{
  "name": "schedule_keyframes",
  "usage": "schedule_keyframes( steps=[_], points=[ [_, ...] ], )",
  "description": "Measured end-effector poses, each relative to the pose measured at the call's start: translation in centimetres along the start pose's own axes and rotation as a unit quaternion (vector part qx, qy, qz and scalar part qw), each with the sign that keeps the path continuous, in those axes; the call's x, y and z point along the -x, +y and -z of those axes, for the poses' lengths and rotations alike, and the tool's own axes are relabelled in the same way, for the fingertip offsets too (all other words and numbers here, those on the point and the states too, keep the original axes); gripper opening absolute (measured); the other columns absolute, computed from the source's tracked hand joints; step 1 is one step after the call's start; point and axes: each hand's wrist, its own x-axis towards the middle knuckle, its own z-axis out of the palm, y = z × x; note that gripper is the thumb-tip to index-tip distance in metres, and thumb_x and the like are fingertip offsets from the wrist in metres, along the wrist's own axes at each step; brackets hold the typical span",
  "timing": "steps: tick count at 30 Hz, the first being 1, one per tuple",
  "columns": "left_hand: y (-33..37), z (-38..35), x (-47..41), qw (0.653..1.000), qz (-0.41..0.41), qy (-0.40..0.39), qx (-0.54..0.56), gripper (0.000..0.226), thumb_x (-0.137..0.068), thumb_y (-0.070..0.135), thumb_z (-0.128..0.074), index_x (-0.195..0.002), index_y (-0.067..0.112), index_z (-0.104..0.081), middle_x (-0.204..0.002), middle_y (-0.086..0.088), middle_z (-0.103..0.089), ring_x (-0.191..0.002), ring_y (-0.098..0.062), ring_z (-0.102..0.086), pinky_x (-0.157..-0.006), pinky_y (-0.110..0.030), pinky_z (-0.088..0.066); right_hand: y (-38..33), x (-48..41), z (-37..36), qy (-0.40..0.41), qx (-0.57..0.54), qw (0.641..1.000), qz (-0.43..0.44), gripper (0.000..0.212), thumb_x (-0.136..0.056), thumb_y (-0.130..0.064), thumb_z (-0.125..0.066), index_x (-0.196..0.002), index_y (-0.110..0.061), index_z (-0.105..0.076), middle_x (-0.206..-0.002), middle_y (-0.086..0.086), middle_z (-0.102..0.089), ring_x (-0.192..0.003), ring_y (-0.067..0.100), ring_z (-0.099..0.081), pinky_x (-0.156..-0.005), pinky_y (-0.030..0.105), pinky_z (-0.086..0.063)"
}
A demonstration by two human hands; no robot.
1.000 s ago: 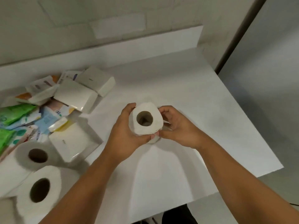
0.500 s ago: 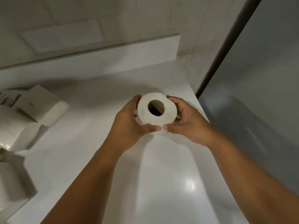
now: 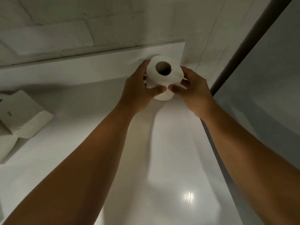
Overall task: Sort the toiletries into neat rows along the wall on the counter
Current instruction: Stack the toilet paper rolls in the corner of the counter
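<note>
At the counter's (image 3: pixel 162 159) far right corner, by the wall (image 3: pixel 113 21), both hands gripped a toilet roll (image 3: pixel 162 78). Left hand (image 3: pixel 138 88) and right hand (image 3: pixel 193 90) curled round its sides, core hole up. White tissue packs (image 3: pixel 24 114) lay well apart at left

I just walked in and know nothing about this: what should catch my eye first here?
A white toilet paper roll, core hole up, gripped by the left hand and right hand at the far right corner of the counter by the wall. White tissue packs lie at the left edge.
</note>
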Motion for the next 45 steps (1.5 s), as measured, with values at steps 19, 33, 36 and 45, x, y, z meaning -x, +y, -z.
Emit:
schedule_keyframes(
  steps=[19,33,36,45],
  points=[
    [2.1,0.7,-0.6,0.996,0.027,-0.006,-0.086,0.087,-0.080,0.028,-0.081,-0.150,0.017,-0.031,-0.144,-0.003,-0.051,-0.126,-0.015,-0.049,-0.093,-0.020,-0.042,-0.3,-1.0,-1.8,0.091,0.093,0.991,-0.015,0.062,-0.083,-0.025,-0.074,-0.138,-0.019,-0.047,-0.131,-0.001,-0.060,-0.115,0.015,-0.061,-0.099,0.039,-0.052],
    [5.4,13.0,18.3,0.993,0.019,0.061,-0.099,0.051,-0.090,0.030,-0.071,-0.137,0.020,-0.054,-0.135,0.008,-0.059,-0.123,-0.010,-0.055,-0.104,-0.026,-0.045,-9.8,16.2,-10.5,0.067,0.101,0.993,0.005,0.039,-0.088,-0.028,-0.071,-0.125,-0.030,-0.060,-0.127,-0.017,-0.059,-0.122,-0.001,-0.051,-0.107,0.032,-0.044],
    [5.4,17.0,23.4,0.994,0.022,0.062,-0.091,0.046,-0.090,0.030,-0.070,-0.134,0.022,-0.058,-0.132,0.009,-0.061,-0.121,-0.008,-0.056,-0.105,-0.029,-0.046,-11.8,20.7,-14.9,0.026,0.093,0.995,0.019,0.039,-0.088,-0.029,-0.071,-0.125,-0.030,-0.060,-0.128,-0.019,-0.059,-0.124,0.000,-0.050,-0.109,0.035,-0.042],
    [3.6,29.6,38.6,0.983,0.059,0.074,-0.156,0.038,-0.089,0.032,-0.071,-0.126,0.028,-0.063,-0.122,0.017,-0.058,-0.109,0.002,-0.050,-0.095,-0.023,-0.045,-16.7,31.0,-28.3,-0.117,0.094,0.986,0.069,0.041,-0.087,-0.028,-0.071,-0.127,-0.030,-0.059,-0.133,-0.020,-0.055,-0.127,-0.005,-0.046,-0.110,0.026,-0.039]
  ],
)
